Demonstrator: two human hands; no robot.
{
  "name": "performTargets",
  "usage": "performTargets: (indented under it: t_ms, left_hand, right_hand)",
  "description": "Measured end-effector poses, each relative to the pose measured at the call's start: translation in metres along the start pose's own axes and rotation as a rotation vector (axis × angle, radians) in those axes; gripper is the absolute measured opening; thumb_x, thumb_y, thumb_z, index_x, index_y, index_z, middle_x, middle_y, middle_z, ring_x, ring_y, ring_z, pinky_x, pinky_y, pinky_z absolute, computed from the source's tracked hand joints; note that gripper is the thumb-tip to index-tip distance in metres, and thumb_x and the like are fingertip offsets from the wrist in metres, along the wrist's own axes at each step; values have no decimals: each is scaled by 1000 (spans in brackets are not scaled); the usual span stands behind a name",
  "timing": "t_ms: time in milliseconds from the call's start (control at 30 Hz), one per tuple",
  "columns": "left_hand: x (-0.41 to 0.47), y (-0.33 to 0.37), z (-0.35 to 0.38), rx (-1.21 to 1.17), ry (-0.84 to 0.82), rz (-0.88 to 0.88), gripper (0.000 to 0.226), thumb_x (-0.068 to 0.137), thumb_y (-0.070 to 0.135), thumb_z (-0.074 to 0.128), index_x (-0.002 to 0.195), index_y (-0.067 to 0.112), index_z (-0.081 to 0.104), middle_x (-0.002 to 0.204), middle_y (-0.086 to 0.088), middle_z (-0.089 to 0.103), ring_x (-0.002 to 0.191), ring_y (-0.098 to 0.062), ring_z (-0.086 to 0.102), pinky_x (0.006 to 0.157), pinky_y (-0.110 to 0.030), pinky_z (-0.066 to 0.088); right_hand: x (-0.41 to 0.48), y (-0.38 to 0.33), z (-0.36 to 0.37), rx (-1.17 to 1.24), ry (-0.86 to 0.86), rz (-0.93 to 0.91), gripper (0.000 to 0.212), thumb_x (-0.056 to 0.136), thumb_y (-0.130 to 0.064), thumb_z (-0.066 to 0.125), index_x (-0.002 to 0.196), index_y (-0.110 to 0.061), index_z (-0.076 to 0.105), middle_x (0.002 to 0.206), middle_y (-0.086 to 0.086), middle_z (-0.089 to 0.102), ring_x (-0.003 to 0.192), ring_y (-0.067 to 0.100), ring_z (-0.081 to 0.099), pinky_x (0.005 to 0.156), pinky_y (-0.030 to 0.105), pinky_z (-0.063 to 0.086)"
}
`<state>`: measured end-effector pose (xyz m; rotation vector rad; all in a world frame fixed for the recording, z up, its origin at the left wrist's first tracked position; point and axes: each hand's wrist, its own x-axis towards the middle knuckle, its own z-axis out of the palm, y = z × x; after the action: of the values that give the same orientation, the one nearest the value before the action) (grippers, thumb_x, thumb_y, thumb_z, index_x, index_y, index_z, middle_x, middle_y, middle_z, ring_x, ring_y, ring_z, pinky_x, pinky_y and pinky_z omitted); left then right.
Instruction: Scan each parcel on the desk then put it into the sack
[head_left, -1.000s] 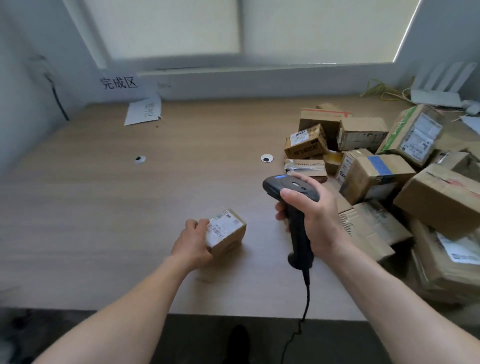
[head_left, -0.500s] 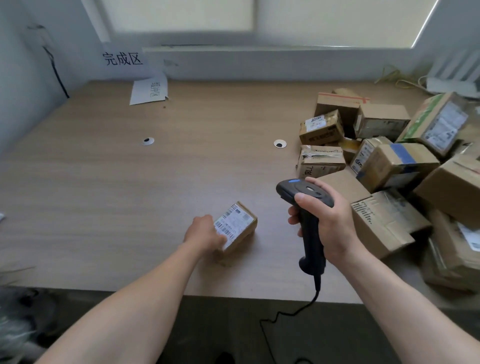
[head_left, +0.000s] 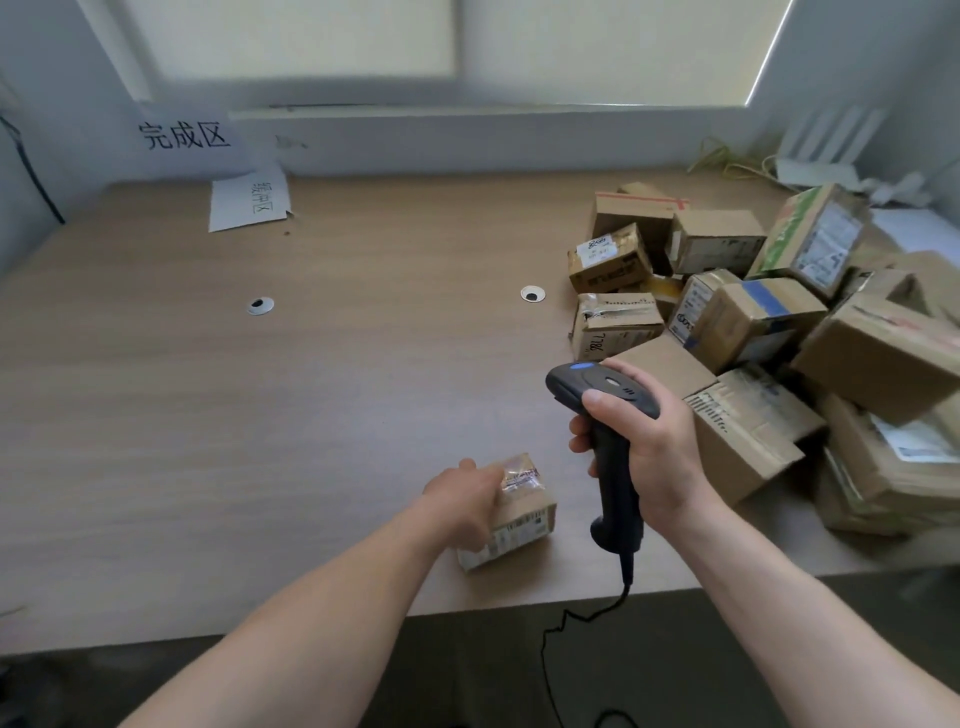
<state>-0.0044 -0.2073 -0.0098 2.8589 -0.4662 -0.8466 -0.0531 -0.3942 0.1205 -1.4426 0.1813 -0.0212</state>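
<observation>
On desk (head_left: 311, 415), left hand (head_left: 460, 501) has turned parcel (head_left: 522, 512).

Small parcel (head_left: 511, 514) at desk (head_left: 311, 389) front edge, parcel pile (head_left: 753, 332) to its right

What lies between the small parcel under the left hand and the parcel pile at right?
Head view: beside the small parcel, the right hand grips the black scanner above bare desk, before the pile.
</observation>
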Motion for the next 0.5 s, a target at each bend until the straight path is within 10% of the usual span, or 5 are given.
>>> performTargets:
  t_ms: [500]
  left_hand:
    - [-77, -70, -86, -1182, 597, -84, 98, 69, -4, 84, 148, 30, 37, 103, -8, 66, 93, -19, 70, 80, -30, 57]
  right_hand:
    - [-13, -29, 53, -35, -161, -100, 52, 73, -34, 74, 123, -24, 62, 75, 14, 71, 63, 26, 66, 52, 36, 50]
